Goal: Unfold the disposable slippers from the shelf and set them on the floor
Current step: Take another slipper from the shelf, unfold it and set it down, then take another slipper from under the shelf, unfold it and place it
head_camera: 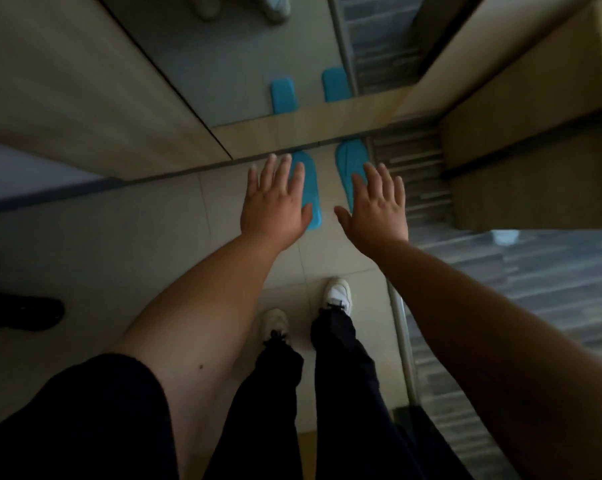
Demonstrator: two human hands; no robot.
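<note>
Two flat blue disposable slippers lie side by side on the tiled floor, toes against the base of a mirror. The left slipper (311, 192) is partly covered by my left hand (275, 206), which hovers above it palm down with fingers spread. The right slipper (349, 164) is partly hidden behind my right hand (379, 209), also flat and spread. Neither hand holds anything. How high the hands are above the slippers I cannot tell.
A mirror (223, 64) ahead reflects both slippers. A wooden cabinet (535, 133) stands at the right, with striped grey carpet (552, 278) beyond a metal floor strip. My white shoes (339, 294) stand just behind the slippers. Another person's dark shoe (22, 311) is at the left edge.
</note>
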